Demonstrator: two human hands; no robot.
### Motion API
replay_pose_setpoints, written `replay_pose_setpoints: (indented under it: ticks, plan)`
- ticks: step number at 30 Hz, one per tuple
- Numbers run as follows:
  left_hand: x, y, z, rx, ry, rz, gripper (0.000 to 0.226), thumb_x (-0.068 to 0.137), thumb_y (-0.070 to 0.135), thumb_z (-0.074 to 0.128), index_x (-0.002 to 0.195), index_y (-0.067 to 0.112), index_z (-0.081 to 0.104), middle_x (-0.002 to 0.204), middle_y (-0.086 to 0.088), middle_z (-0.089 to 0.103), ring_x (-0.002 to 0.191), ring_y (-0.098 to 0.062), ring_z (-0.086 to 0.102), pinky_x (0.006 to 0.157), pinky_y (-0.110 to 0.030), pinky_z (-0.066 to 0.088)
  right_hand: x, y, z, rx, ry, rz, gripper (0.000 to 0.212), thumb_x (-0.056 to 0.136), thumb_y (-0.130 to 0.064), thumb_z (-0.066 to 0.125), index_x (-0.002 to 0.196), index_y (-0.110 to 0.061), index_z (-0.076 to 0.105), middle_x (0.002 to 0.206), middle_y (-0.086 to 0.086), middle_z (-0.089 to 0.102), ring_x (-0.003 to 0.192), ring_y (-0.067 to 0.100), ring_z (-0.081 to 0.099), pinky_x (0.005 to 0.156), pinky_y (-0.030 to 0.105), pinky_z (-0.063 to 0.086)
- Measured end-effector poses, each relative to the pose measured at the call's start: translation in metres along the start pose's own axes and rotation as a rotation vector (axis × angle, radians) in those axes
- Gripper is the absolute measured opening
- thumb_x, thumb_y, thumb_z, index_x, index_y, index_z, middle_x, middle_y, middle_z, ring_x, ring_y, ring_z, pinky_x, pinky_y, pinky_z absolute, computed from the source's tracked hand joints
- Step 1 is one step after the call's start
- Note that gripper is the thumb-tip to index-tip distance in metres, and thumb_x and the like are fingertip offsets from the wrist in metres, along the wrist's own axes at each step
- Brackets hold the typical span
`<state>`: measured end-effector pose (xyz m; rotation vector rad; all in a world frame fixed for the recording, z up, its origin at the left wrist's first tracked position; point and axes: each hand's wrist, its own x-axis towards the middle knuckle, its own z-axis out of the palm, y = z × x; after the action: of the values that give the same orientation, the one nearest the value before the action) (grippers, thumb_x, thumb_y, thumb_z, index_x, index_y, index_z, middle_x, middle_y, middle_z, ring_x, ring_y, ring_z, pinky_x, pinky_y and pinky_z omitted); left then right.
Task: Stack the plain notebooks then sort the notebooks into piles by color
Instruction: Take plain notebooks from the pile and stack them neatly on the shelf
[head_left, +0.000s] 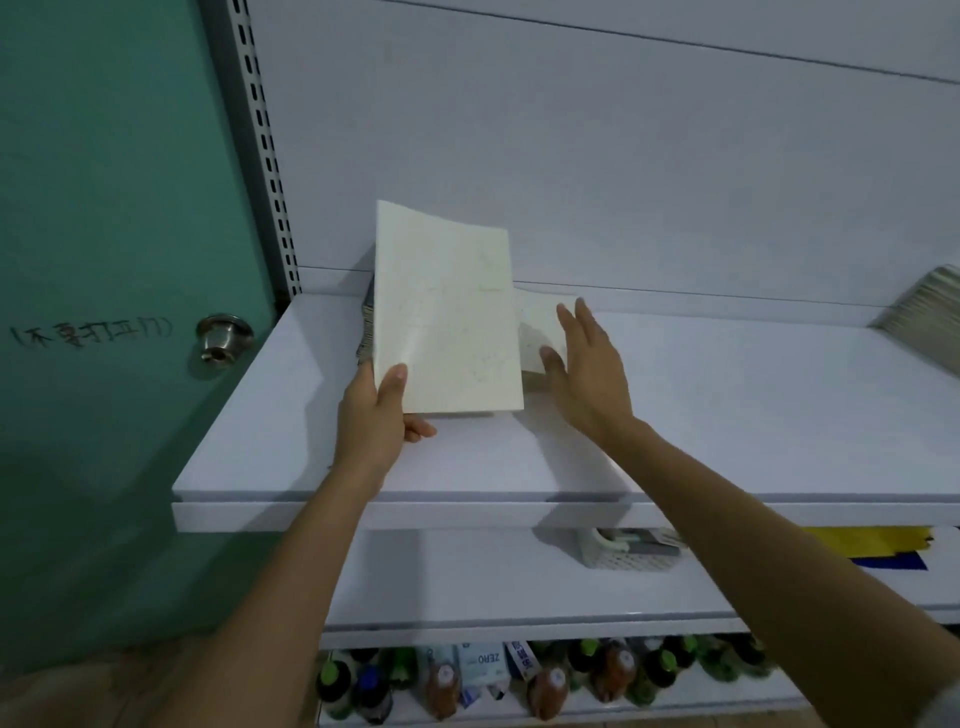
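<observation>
The notebook (447, 312) stood tilted above the shelf (727, 426), pinched at its lower corner by the left hand (376, 415), thumb on the cover. Just right of it, the right hand (587, 364) lay flat, fingers straight, on a pale pile (540, 322). Held by one corner, the limp notebook could sag and slip, or knock the dark stack (368, 327) behind the left hand.

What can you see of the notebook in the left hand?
The notebook is thin, with a plain cream cover, faint marks and a slightly bowed top edge. It is held nearly upright above the white shelf. The left hand pinches its lower left corner, thumb in front, fingers behind.
</observation>
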<state>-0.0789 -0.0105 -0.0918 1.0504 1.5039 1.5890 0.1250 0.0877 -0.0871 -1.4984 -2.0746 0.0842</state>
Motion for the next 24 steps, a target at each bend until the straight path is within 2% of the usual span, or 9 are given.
replay_pose_setpoints:
  ticks: [2,4,10,12,14,17,20,22,24]
  plan:
    - [0.001,-0.001,0.001,0.010,0.006,0.004,0.020,0.101,0.026,0.038,0.119,0.023,0.046,0.108,-0.005,0.062,0.044,-0.013,0.060,0.044,-0.019,0.045,0.001,0.010,0.010,-0.143,-0.194,-0.024,0.070,0.095,-0.058,0.027,0.151,-0.016,0.016,0.160,0.006,0.009,0.147,0.024,0.007,0.118,0.041,0.006]
    - [0.001,-0.001,0.001,0.024,0.012,0.007,0.020,0.101,0.027,0.038,0.119,0.022,0.046,0.109,-0.007,0.062,0.045,-0.013,0.061,0.044,-0.019,0.046,-0.002,0.015,0.016,-0.250,-0.271,-0.064,0.077,0.092,-0.064,0.027,0.151,-0.015,0.015,0.159,0.006,0.011,0.147,0.026,0.006,0.119,0.043,0.006]
    - [0.001,-0.001,0.002,0.028,0.021,0.002,0.018,0.101,0.028,0.039,0.115,0.020,0.047,0.106,-0.008,0.063,0.045,-0.013,0.061,0.045,-0.020,0.045,-0.018,0.014,-0.011,-0.243,-0.251,-0.091,0.052,0.101,-0.040,0.028,0.145,-0.014,0.031,0.149,0.008,0.038,0.137,0.029,0.034,0.109,0.038,0.029]
    - [0.001,-0.002,0.003,0.037,0.024,0.000,0.019,0.101,0.028,0.039,0.116,0.020,0.047,0.108,-0.008,0.063,0.045,-0.013,0.060,0.045,-0.020,0.045,-0.030,0.010,-0.025,-0.059,-0.160,0.032,0.045,0.102,-0.038,0.026,0.132,-0.012,0.049,0.118,0.010,0.061,0.108,0.029,0.057,0.082,0.030,0.044]
    - [0.000,-0.002,0.005,0.053,0.032,0.003,0.022,0.101,0.028,0.038,0.118,0.017,0.047,0.109,-0.008,0.063,0.044,-0.014,0.060,0.044,-0.021,0.045,-0.033,-0.003,-0.041,0.334,-0.002,0.277,0.048,0.102,-0.044,0.023,0.106,-0.009,0.057,0.090,0.007,0.060,0.084,0.024,0.057,0.068,0.028,0.044]
    - [-0.004,0.000,0.006,0.094,0.023,0.027,0.019,0.101,0.028,0.037,0.117,0.020,0.045,0.109,-0.008,0.062,0.045,-0.015,0.060,0.046,-0.024,0.047,-0.026,-0.029,-0.047,0.621,0.185,0.376,0.051,0.101,-0.046,0.024,0.118,-0.009,0.055,0.102,0.010,0.061,0.093,0.026,0.059,0.082,0.045,0.054]
    - [-0.005,0.002,0.004,0.109,0.009,0.031,0.017,0.101,0.029,0.037,0.114,0.020,0.045,0.106,-0.013,0.063,0.047,-0.018,0.061,0.049,-0.028,0.048,-0.035,-0.067,-0.034,0.464,0.255,0.163,0.053,0.098,-0.053,0.021,0.141,-0.029,0.040,0.116,0.010,0.063,0.100,0.027,0.062,0.081,0.047,0.055]
    - [-0.008,0.004,0.002,0.073,0.031,0.035,0.025,0.101,0.032,0.035,0.111,0.015,0.049,0.098,-0.015,0.065,0.046,-0.018,0.061,0.045,-0.027,0.047,-0.050,-0.084,-0.008,0.289,0.217,-0.012,0.057,0.097,-0.056,0.018,0.146,-0.030,0.031,0.142,0.008,0.048,0.126,0.026,0.049,0.095,0.044,0.049]
    - [-0.012,0.008,0.001,-0.038,0.063,-0.003,0.038,0.101,0.040,0.029,0.109,0.013,0.055,0.084,-0.013,0.068,0.047,-0.019,0.062,0.041,-0.024,0.047,-0.065,-0.088,0.020,0.098,0.129,-0.179,0.060,0.098,-0.055,0.016,0.148,-0.024,0.029,0.152,0.009,0.033,0.140,0.027,0.030,0.107,0.047,0.038]
